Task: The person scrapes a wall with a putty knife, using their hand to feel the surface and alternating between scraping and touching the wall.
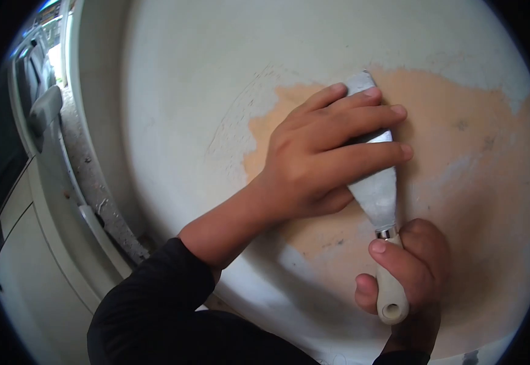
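At the far left a pale window frame (64, 201) runs down the edge of the view, with a grey handle (45, 108) on it and a gritty, dust-strewn sill channel (94, 188) beside it. Right of that begins the white wall (192, 73), which fills most of the view.

A black sleeve (149, 310) comes up from the bottom left, and the bare forearm slants up and right to the left hand (320, 152). This hand lies palm-down, fingers stretched out and pointing right, pressed flat on the blade of a putty knife (377, 182); it pushes rather than grips, with the thumb tucked under toward the blade's lower edge.

The putty knife stands nearly upright against the wall, its wide metal blade tip just above the left fingertips and its narrow neck ending in a metal ferrule. Below it the right hand (408, 274) is curled around the off-white handle (391, 295), thumb laid along the front near the ferrule, the butt end poking out underneath.

The blade rests on a broad patch of bare peach-coloured surface (460, 152) where the white coat is gone. Its ragged border runs just left of the left hand and along the top near the blade tip; scattered whitish smears remain inside it. Unscraped white coating lies open above and to the left, and a band of it curves below both hands.

No containers are in view.
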The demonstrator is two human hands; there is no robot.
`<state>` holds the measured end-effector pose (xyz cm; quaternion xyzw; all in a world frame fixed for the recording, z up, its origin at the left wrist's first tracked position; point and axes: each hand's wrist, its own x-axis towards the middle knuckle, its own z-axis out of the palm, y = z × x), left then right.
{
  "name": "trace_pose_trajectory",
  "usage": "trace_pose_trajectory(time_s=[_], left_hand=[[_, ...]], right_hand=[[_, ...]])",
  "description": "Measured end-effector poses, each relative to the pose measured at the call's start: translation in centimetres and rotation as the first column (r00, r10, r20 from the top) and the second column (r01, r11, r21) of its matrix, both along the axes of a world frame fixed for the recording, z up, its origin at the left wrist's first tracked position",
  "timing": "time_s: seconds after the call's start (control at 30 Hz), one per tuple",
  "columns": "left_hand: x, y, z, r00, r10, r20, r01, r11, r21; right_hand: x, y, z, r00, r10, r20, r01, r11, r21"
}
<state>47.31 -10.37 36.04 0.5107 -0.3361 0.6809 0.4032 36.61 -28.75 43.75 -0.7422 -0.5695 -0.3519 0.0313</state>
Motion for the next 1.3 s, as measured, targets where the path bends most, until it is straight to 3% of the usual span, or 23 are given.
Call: trace_pose_trajectory(time_s=[0.07, 0.17, 0.3, 0.37, 0.5, 0.6, 0.67, 0.83, 0.93, 1.03, 1.1, 1.17, 1.23, 1.27, 1.3], left_hand=[[0.1, -0.1, -0.2, 1.000, -0.005, 0.010, 0.005, 1.000, 0.007], [0.5, 0.0, 0.0, 0.999, 0.030, 0.016, -0.030, 0.999, -0.016], [1.1, 0.1, 0.2, 0.999, 0.042, 0.022, -0.041, 0.998, -0.055], [1.1, 0.1, 0.0, 0.998, 0.005, 0.057, -0.003, 1.000, -0.027], [0.8, 0.2, 0.0, 0.999, 0.047, 0.005, -0.047, 0.998, -0.039], [1.0, 0.1, 0.0, 1.000, -0.010, -0.003, 0.010, 0.998, -0.064], [0.9, 0.1, -0.2, 1.000, 0.010, 0.004, -0.010, 0.999, -0.034], [0.0, 0.2, 0.0, 0.997, 0.064, -0.043, -0.064, 0.998, 0.007], [-0.6, 0.0, 0.1, 0.998, 0.062, 0.007, -0.063, 0.988, 0.138], [-0.2, -0.4, 0.2, 0.997, 0.071, 0.019, -0.073, 0.992, 0.100], [-0.3, -0.4, 0.2, 0.991, 0.133, 0.010, -0.133, 0.988, 0.080], [-0.5, -1.0, 0.1, 0.996, 0.090, -0.006, -0.090, 0.994, 0.059], [-0.7, -1.1, 0.0, 0.992, 0.126, 0.009, -0.126, 0.989, 0.081], [-0.6, -1.3, -0.1, 0.991, 0.135, 0.021, -0.136, 0.988, 0.070], [-0.5, -1.3, 0.0, 0.993, 0.119, 0.017, -0.119, 0.992, 0.038]], right_hand=[[-0.2, 0.1, -0.2, 0.997, 0.071, 0.041, -0.071, 0.997, 0.004], [0.0, 0.4, -0.5, 0.989, -0.069, 0.132, 0.077, 0.995, -0.059], [2.1, 1.0, -0.6, 0.997, 0.014, 0.081, -0.018, 0.999, 0.044], [2.5, 1.0, -0.7, 0.972, 0.156, 0.175, -0.174, 0.980, 0.095], [2.8, 1.3, -0.4, 0.967, 0.173, 0.186, -0.193, 0.977, 0.092], [3.0, 1.4, -0.4, 0.974, 0.201, 0.100, -0.215, 0.964, 0.155], [1.8, 0.5, 0.0, 0.988, 0.101, 0.120, -0.108, 0.992, 0.059], [1.1, 0.7, 0.8, 0.998, 0.027, -0.063, -0.020, 0.994, 0.104], [-0.7, 0.0, 0.8, 0.995, -0.063, 0.081, 0.059, 0.997, 0.053], [-2.4, 0.7, 0.9, 0.978, -0.159, -0.134, 0.176, 0.977, 0.122], [-2.5, 0.8, 1.1, 0.975, -0.199, -0.102, 0.205, 0.978, 0.045], [-2.4, 0.7, 0.8, 0.971, -0.229, -0.069, 0.228, 0.973, -0.022], [-1.6, 0.6, 0.4, 0.994, -0.033, 0.107, 0.012, 0.982, 0.190], [-2.0, 0.9, 0.4, 0.993, -0.030, 0.111, 0.011, 0.986, 0.168], [-2.7, 1.4, 0.2, 0.989, -0.138, 0.043, 0.132, 0.983, 0.130]])
